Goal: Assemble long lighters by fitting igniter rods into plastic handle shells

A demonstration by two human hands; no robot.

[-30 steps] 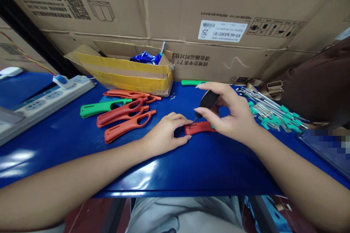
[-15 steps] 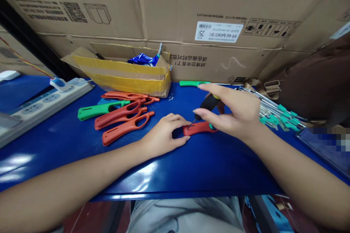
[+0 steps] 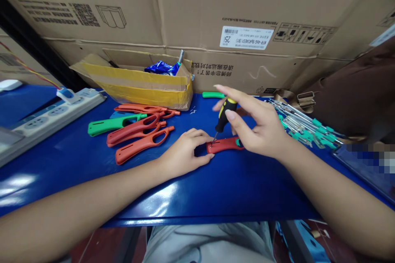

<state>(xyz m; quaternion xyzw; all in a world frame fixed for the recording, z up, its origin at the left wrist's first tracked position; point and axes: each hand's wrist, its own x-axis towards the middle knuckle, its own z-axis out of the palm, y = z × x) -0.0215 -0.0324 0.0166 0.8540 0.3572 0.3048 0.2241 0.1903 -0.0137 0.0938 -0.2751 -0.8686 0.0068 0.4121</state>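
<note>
My left hand [image 3: 188, 152] pinches the end of a red lighter [image 3: 224, 144] lying flat on the blue table, thumb and fingers on either side. My right hand [image 3: 257, 125] grips a black and yellow screwdriver [image 3: 226, 114] by its handle, thumb against it and index finger lifted. The screwdriver leans a little, its tip at the small hole near the lighter's left end. A green trigger shows in the lighter's loop, and my right hand hides its far end. Behind that hand lies a green lighter [image 3: 212, 95], partly covered.
Several red and green lighter casings [image 3: 143, 146] lie left of my hands. Behind them stands a taped cardboard box [image 3: 145, 90]. Small screws [image 3: 193, 110] lie near it. Metal rods with green parts [image 3: 308, 129] are at right, a power strip [image 3: 46, 119] at left.
My right hand has shifted slightly left and turned. The screwdriver now stands more upright, with more of its handle visible. My left hand and the red lighter have stayed put.
</note>
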